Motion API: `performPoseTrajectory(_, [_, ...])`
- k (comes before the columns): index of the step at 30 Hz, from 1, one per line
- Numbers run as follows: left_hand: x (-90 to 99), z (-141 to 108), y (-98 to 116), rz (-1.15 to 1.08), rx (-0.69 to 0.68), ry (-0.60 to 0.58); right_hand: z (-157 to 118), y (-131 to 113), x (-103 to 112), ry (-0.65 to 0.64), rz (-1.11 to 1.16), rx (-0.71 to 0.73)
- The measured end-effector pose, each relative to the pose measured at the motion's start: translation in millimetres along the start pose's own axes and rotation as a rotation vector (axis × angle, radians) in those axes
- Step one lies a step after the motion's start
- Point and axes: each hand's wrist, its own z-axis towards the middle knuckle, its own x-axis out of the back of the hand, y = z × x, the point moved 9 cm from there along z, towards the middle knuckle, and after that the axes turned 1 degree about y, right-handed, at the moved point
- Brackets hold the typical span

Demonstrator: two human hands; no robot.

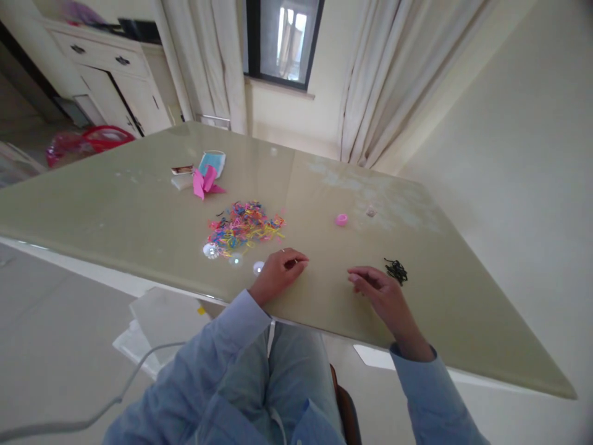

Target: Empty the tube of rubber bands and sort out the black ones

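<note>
My left hand [280,273] rests at the table's near edge, fingers curled with thumb and fingertips close together; whatever they may hold is too small to make out. Up and to its left lies a loose pile of multicoloured bands [243,227]. Over the table to the right, my right hand [376,289] has thumb and fingers brought together, and anything between them is too small to see. Just beyond it sits a small heap of black bands [396,271]. A pink ring-shaped item [341,219] lies farther back, between the two hands.
On the glossy table [315,185], a pink folded paper shape [207,183], a blue mask [213,163] and a small packet [182,169] lie at the back left. A small clear item [371,211] is right of the pink ring. Curtains and a cabinet [111,74] stand behind.
</note>
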Motion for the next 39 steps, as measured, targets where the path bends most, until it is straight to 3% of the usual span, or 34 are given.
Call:
performPoseTrajectory(8, [-10.0,-0.1,-4.6,0.062,0.003,-0.064,80.7,-104.8,-121.3,-0.364,-0.037,0.314])
performPoseTrajectory(10, [-11.5,0.0,-4.9,0.051,0.005,-0.072,107.5,-118.2,-152.9,-0.411,-0.128,0.365])
performPoseTrajectory(13, [-13.3,0.1,-1.8,0.057,-0.014,-0.089,145.5,-129.4,-190.5,-0.384,-0.326,0.430])
performPoseTrajectory(17, [-14.7,0.5,2.0,0.116,-0.033,-0.115,179.1,-130.2,-223.6,-0.364,-0.555,0.487])
performPoseTrajectory(22, [-17.5,1.6,2.9,0.192,-0.023,-0.155,194.0,-126.0,-235.1,-0.356,-0.630,0.531])
performPoseTrajectory(29, [-18.0,0.6,5.6,0.188,-0.049,-0.165,190.2,-124.9,-235.2,-0.332,-0.654,0.593])
performPoseTrajectory(35, [-16.6,1.0,-0.1,0.130,-0.028,-0.117,179.0,-131.9,-209.2,-0.241,-0.565,0.659])
performPoseTrajectory(39, [-16.0,1.1,-2.6,0.116,-0.019,-0.093,159.5,-136.8,-174.7,-0.164,-0.265,0.583])
